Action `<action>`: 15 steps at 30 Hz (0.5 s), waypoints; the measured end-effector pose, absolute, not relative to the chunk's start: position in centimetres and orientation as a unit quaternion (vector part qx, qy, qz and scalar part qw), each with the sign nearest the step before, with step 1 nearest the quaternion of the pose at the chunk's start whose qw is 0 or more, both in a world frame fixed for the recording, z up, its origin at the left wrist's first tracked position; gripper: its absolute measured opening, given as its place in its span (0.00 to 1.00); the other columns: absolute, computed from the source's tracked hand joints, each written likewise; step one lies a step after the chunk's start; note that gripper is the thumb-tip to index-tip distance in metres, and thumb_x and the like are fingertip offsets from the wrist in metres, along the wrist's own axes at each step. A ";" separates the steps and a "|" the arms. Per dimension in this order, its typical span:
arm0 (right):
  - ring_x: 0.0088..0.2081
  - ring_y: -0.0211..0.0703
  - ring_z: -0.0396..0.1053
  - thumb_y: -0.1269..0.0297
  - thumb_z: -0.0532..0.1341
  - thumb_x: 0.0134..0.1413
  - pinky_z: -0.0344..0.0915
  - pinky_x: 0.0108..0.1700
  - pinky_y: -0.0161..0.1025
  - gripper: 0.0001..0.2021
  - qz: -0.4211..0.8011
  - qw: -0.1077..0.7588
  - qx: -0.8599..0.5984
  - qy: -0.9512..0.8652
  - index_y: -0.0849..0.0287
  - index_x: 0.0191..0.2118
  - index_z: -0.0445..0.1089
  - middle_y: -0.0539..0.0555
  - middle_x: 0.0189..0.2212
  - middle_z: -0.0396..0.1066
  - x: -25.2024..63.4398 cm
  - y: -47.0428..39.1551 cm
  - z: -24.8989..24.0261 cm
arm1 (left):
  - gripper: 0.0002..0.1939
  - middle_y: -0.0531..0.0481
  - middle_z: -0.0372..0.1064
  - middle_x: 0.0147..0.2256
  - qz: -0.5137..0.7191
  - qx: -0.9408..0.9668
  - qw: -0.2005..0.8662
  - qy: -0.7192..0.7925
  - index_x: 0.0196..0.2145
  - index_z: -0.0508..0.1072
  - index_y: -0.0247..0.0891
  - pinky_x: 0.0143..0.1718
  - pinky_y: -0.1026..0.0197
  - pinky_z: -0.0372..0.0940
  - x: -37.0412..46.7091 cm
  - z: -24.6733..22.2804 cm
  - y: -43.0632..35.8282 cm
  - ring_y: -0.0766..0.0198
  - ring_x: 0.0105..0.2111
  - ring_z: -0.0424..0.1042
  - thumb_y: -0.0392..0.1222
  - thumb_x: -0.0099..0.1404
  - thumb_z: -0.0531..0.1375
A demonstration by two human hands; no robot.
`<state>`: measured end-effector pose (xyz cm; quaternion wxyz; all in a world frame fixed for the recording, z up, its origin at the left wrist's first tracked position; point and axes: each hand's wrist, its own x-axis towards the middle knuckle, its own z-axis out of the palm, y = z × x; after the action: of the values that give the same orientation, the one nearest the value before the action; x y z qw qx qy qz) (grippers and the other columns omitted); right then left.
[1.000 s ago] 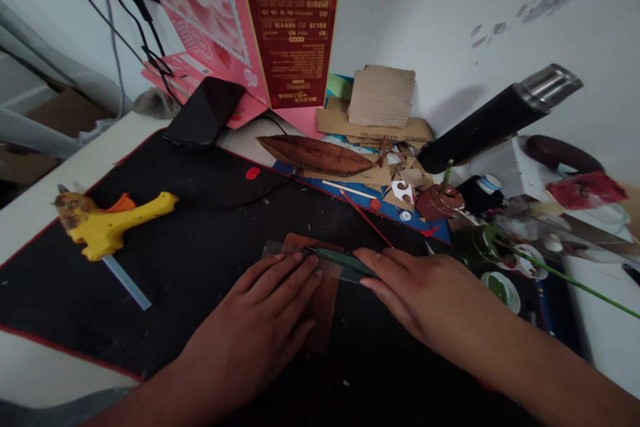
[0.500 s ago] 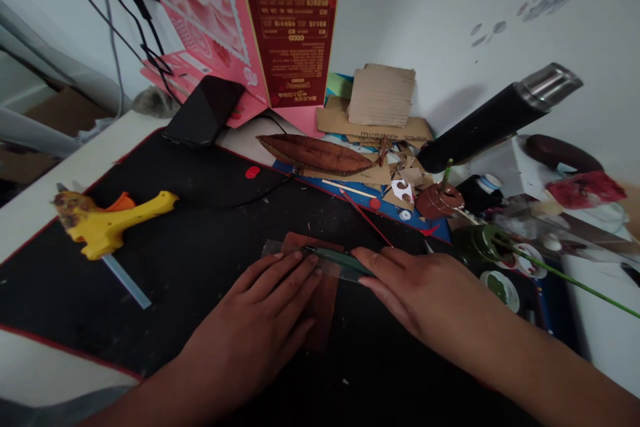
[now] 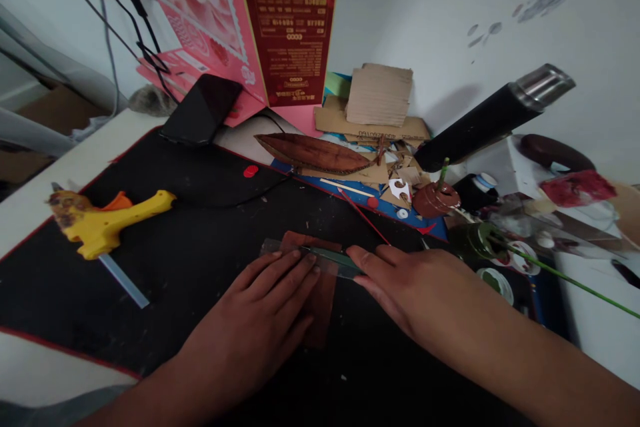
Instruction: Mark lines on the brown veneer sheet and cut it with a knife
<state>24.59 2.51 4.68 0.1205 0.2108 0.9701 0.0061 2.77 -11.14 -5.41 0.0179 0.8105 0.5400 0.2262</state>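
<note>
My left hand (image 3: 265, 310) lies flat, fingers stretched out, pressing on a clear plastic strip that looks like a ruler (image 3: 271, 246) and on a reddish-brown sheet (image 3: 323, 310) beneath it. Part of both is hidden under that hand. In my right hand (image 3: 400, 283) is a slim green craft knife (image 3: 336, 257), pinched between thumb and fingers. Its thin tip points left, close to my left fingertips, and the handle lies low along the clear strip. Whether the tip touches the sheet I cannot tell.
A yellow glue gun (image 3: 113, 220) lies left on the black mat (image 3: 200, 240). Behind are a brown leaf-shaped piece (image 3: 317, 153), a phone (image 3: 200, 110) and cardboard scraps (image 3: 380, 95). Paint jars (image 3: 435, 199) and a black flask (image 3: 485, 120) stand at right.
The camera view has shifted slightly. Both hands keep nearly the same pose, with the craft knife still in my right hand; any movement of its tip is very small.
</note>
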 end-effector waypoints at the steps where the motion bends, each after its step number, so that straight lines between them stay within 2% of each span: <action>1: 0.22 0.47 0.79 0.69 0.68 0.66 0.55 0.21 0.41 0.20 0.007 0.133 0.211 0.968 0.59 0.62 0.77 0.55 0.37 0.85 24.5 2.5 4.7 | 0.23 0.47 0.79 0.60 0.225 0.811 0.015 0.539 0.64 0.76 0.37 0.69 0.52 0.56 2.8 -5.4 -11.1 0.55 0.64 0.71 0.48 0.85 0.49; 6: 0.25 0.47 0.80 0.69 0.68 0.67 0.53 0.22 0.41 0.22 0.018 0.185 0.219 0.958 0.57 0.65 0.75 0.56 0.37 0.84 23.6 2.4 5.2 | 0.23 0.45 0.81 0.57 0.224 0.815 -0.011 0.535 0.61 0.78 0.32 0.67 0.52 0.58 2.7 -5.1 -11.0 0.54 0.61 0.72 0.45 0.85 0.48; 10: 0.24 0.47 0.80 0.69 0.67 0.68 0.51 0.21 0.42 0.22 0.026 0.189 0.215 0.958 0.57 0.65 0.74 0.56 0.37 0.84 23.6 2.4 5.2 | 0.23 0.46 0.80 0.59 0.214 0.814 -0.001 0.539 0.64 0.76 0.35 0.68 0.52 0.59 2.7 -5.3 -11.1 0.55 0.63 0.72 0.46 0.85 0.49; 15: 0.24 0.48 0.80 0.71 0.66 0.65 0.55 0.21 0.43 0.23 0.032 0.179 0.206 0.961 0.59 0.65 0.74 0.58 0.39 0.84 23.9 2.3 5.2 | 0.22 0.48 0.79 0.61 0.209 0.809 0.012 0.549 0.65 0.75 0.38 0.68 0.51 0.60 2.7 -5.7 -11.4 0.54 0.64 0.71 0.48 0.84 0.51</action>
<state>23.95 2.31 5.19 0.1792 0.2059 0.9615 0.0318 2.67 -11.39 -5.69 0.0124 0.8095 0.5487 0.2087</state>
